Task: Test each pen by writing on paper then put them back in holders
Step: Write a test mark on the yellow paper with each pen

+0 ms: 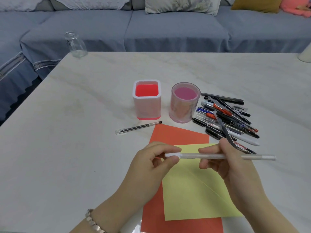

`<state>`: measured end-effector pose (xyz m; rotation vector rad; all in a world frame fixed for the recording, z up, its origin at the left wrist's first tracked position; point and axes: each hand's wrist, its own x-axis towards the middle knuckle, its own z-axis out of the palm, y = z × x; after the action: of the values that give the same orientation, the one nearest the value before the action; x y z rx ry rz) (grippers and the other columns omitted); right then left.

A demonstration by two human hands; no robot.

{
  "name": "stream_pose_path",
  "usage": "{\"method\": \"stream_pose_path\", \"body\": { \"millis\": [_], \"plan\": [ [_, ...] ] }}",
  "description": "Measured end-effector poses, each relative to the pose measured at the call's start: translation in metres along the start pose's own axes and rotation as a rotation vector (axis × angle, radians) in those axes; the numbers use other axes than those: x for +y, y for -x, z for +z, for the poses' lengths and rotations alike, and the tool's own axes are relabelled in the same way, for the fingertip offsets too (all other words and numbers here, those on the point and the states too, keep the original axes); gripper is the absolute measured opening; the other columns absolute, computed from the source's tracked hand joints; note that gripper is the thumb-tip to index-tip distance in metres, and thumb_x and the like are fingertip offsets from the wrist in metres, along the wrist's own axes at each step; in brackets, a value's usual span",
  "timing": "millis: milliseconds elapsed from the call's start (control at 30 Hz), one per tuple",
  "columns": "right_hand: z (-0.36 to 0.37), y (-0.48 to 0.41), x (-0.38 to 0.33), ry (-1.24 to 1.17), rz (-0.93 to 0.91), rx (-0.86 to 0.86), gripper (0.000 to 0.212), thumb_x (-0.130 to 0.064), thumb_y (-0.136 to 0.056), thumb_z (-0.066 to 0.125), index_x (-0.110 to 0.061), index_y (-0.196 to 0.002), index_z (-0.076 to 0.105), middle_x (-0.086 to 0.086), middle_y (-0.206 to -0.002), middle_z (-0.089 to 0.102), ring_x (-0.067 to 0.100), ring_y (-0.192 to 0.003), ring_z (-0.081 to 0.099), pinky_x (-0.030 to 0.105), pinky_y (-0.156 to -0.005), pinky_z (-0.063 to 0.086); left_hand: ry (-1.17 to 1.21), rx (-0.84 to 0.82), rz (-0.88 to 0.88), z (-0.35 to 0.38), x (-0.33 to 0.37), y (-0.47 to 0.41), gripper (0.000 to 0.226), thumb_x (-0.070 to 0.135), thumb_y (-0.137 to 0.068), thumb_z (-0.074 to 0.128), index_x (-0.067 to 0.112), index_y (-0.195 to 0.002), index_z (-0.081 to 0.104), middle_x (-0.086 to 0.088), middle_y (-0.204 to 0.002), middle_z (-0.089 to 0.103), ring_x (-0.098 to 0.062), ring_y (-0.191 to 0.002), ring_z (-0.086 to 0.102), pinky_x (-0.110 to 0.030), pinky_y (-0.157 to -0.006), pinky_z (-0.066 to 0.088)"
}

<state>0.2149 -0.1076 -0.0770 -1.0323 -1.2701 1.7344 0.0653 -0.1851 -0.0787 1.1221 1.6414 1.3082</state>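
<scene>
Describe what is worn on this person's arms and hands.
The left hand and the right hand are bare, with no gloves and no rings that show. No sleeve is in view on either arm. The left wrist carries a bracelet of pale, pearly, irregular pieces. Nothing shows on the right wrist.

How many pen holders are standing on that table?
2. The square white-and-red holder stands left of the round pink holder, side by side beyond the orange paper, next to the pen pile. None seems hidden.
</scene>
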Motion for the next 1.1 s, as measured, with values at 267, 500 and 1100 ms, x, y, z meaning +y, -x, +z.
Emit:
{"method": "stream_pose_path", "body": {
  "millis": [267,500,1100],
  "plan": [
    [0.017,-0.004,0.003,0.149,-0.172,0.09,0.039,-0.031,-0.081,0.037,-0.023,-0.047,0.055,0.004,-0.039,0.045,0.013,-0.047,0.043,0.022,-0.05,0.038,0.174,-0.107,-0.181,0.001,0.019,0.004,0.018,0.007,-0.081,0.064,0.018,-0.068,0.068,0.005,-0.047,0.056,-0.005,-0.041,0.046,-0.015,-0.046,0.041],
    [0.054,-0.003,-0.014,0.135,-0.249,-0.028,0.036,-0.033,-0.082,0.043,-0.021,-0.051,0.054,0.006,-0.04,0.051,0.006,-0.04,0.044,0.013,-0.045,0.036,0.425,-0.19,-0.381,-0.034,0.037,0.005,0.022,0.024,-0.073,0.061,0.013,-0.055,0.068,0.003,-0.046,0.053,-0.004,-0.038,0.044,-0.015,-0.041,0.041],
    [0.323,0.075,0.041,0.617,0.036,-1.134,0.011,-0.016,-0.09,0.055,-0.011,-0.084,0.062,-0.001,-0.061,0.063,0.012,-0.057,0.055,0.017,-0.063,0.049,-0.229,1.439,-0.022,-0.225,0.0,0.239,0.02,0.008,-0.082,0.065,0.026,-0.074,0.061,0.009,-0.077,0.065,0.0,-0.067,0.059,-0.01,-0.064,0.046]
  ]
}}
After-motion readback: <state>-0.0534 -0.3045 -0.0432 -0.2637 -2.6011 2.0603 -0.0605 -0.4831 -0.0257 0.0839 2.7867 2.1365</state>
